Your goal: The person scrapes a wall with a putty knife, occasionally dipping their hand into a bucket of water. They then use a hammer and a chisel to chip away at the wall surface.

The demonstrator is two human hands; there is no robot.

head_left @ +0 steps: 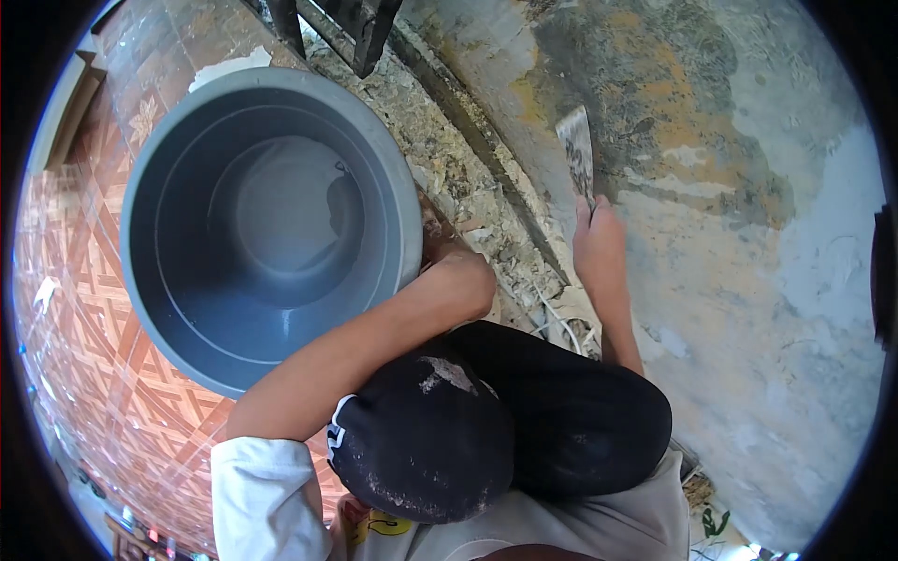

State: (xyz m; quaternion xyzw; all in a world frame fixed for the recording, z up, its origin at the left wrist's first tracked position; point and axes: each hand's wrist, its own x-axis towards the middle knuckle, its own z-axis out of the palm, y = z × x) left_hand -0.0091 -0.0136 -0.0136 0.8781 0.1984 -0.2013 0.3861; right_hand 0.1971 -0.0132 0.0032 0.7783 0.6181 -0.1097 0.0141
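My right hand (600, 245) is closed around the handle of a scraper (576, 150), a putty knife with a wide, stained metal blade. The blade points away from me, over or against a patchy wall (692, 178) with grey, yellowish and whitish areas. My left hand (460, 269) is bent down beside the right side of a big grey plastic tub (276, 79). Its fingers are mostly hidden behind my wrist and the tub, so whether they grip anything does not show. Inside the tub a small dark, wet-looking patch lies on the bottom.
Crumbled plaster debris (440, 159) lies along the foot of the wall, with a thin white cable (558, 323) among it. Dark metal legs (369, 37) stand at the top. Reddish patterned floor tiles (112, 309) spread left of the tub. My black-clad knees (421, 439) are close below.
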